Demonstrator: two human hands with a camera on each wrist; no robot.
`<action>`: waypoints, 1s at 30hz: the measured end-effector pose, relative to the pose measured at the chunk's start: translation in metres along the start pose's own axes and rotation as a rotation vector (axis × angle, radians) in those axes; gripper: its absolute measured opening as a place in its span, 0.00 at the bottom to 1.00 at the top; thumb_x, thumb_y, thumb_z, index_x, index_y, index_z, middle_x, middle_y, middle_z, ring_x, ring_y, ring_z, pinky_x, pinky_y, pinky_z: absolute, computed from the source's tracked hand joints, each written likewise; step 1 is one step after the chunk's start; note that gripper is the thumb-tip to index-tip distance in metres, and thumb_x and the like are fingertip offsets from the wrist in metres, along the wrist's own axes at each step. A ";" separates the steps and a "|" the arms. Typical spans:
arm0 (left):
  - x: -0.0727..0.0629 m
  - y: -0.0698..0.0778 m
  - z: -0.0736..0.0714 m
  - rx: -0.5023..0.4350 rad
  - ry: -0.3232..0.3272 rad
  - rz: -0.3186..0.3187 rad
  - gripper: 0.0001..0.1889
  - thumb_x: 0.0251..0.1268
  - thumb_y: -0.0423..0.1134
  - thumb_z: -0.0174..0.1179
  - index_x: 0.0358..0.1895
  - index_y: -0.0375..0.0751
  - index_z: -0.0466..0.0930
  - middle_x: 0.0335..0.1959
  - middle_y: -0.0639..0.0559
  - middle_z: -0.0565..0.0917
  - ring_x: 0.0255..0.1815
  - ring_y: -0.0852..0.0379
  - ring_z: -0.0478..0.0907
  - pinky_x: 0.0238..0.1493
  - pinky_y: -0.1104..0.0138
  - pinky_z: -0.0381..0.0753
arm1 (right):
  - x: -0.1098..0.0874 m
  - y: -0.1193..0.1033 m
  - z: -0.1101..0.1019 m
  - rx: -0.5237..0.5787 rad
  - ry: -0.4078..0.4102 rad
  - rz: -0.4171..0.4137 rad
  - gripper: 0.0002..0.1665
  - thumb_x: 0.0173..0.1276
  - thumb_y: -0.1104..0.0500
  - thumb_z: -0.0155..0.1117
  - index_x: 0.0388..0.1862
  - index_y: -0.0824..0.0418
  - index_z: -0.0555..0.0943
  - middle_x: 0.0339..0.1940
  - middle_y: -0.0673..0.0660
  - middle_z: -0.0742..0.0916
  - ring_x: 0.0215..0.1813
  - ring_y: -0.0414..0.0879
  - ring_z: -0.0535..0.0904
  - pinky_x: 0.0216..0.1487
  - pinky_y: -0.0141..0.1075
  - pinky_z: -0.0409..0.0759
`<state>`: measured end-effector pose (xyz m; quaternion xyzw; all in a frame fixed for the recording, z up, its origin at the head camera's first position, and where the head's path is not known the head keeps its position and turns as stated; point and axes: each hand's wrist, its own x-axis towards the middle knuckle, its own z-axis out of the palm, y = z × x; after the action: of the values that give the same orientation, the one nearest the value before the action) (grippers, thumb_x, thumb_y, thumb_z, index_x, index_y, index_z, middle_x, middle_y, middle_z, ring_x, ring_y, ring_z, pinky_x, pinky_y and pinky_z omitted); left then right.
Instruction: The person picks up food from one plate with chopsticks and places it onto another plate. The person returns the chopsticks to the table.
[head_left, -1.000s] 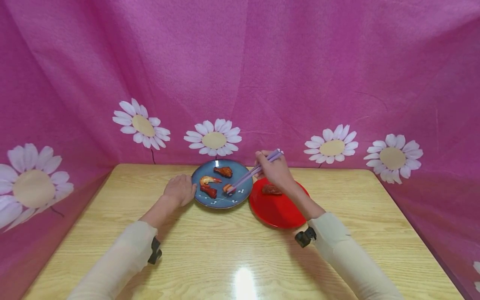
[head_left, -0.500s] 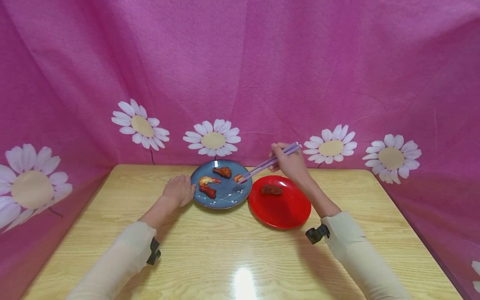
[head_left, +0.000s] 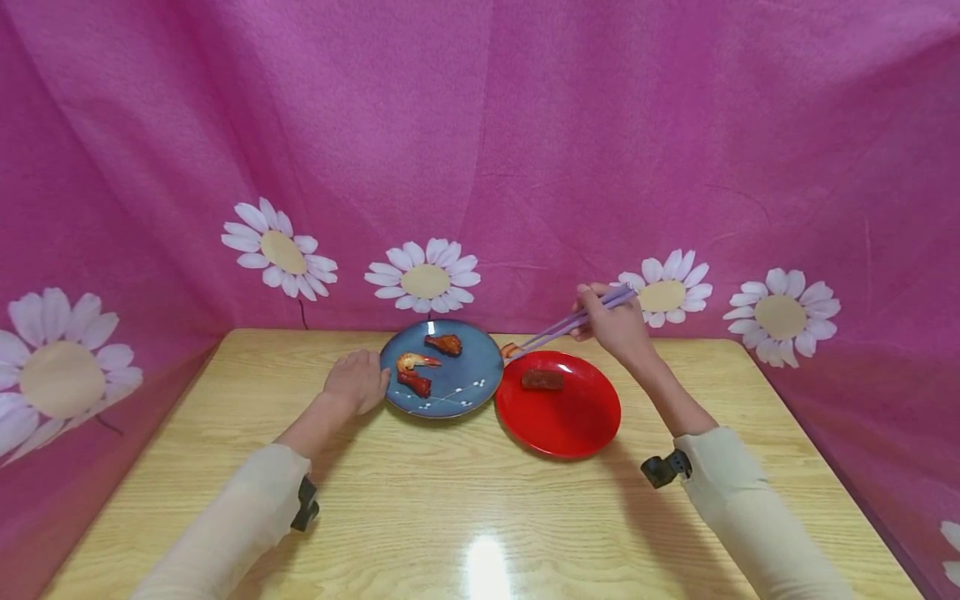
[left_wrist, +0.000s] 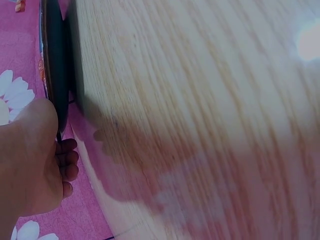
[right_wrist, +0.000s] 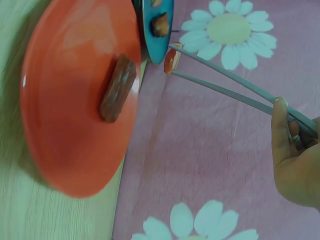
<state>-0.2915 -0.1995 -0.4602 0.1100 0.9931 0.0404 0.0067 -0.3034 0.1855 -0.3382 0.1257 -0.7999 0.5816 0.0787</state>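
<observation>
my right hand (head_left: pixel 618 327) was closed in a pinch on a pair of purple chopsticks (head_left: pixel 567 325), thumb on one side and fingers bent on the other, gripping them toward their upper ends. the sticks slanted down to my left, their tips slightly parted on either side of a small reddish piece of food with a pale band (right_wrist: pixel 172 59). that piece was in the chopsticks' grip, at the far side of the plates, near where the two rims came close.

my left hand (head_left: pixel 356 379) lay relaxed, palm down, fingers loosely bent and side by side, and the thumb touched the left rim of a blue plate (head_left: pixel 476 362). on that plate lay a curled shrimp (head_left: pixel 414 362), a glossy red drumstick (head_left: pixel 415 383) just beside it, and a browner drumstick (head_left: pixel 446 343) toward the back.

just right of it was a red plate (head_left: pixel 570 425), with a brown slab of meat (head_left: pixel 542 379) lying flat near its far edge. both plates stood on a wood-grain table (head_left: pixel 465 500). beyond hung a magenta cloth (head_left: pixel 570 167) printed with white daisies (head_left: pixel 426 282). my pale sleeves (head_left: pixel 750 500) ended just behind small black wrist cameras (head_left: pixel 662 469).
</observation>
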 end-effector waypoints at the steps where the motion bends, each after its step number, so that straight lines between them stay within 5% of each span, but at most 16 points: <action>1: 0.000 0.000 0.000 0.003 0.001 0.002 0.22 0.78 0.44 0.42 0.49 0.22 0.70 0.45 0.33 0.75 0.54 0.36 0.73 0.57 0.48 0.71 | 0.000 0.001 -0.003 -0.005 0.002 0.002 0.21 0.78 0.60 0.50 0.31 0.76 0.78 0.24 0.72 0.84 0.20 0.44 0.84 0.26 0.42 0.85; 12: -0.004 0.003 -0.003 0.001 0.048 0.033 0.20 0.77 0.43 0.42 0.48 0.22 0.70 0.41 0.34 0.74 0.50 0.38 0.73 0.54 0.49 0.72 | -0.011 0.017 -0.029 -0.033 0.051 0.000 0.23 0.78 0.57 0.52 0.33 0.77 0.77 0.24 0.67 0.85 0.21 0.42 0.84 0.26 0.40 0.85; 30: 0.002 -0.004 0.003 0.008 0.014 0.034 0.21 0.79 0.43 0.40 0.49 0.22 0.69 0.43 0.34 0.74 0.51 0.38 0.72 0.58 0.48 0.70 | -0.028 0.041 -0.062 -0.081 0.095 0.010 0.22 0.78 0.56 0.54 0.31 0.74 0.77 0.24 0.62 0.86 0.20 0.42 0.84 0.26 0.39 0.84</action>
<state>-0.2940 -0.2031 -0.4633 0.1266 0.9912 0.0373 -0.0015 -0.2902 0.2590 -0.3637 0.0906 -0.8187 0.5545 0.1188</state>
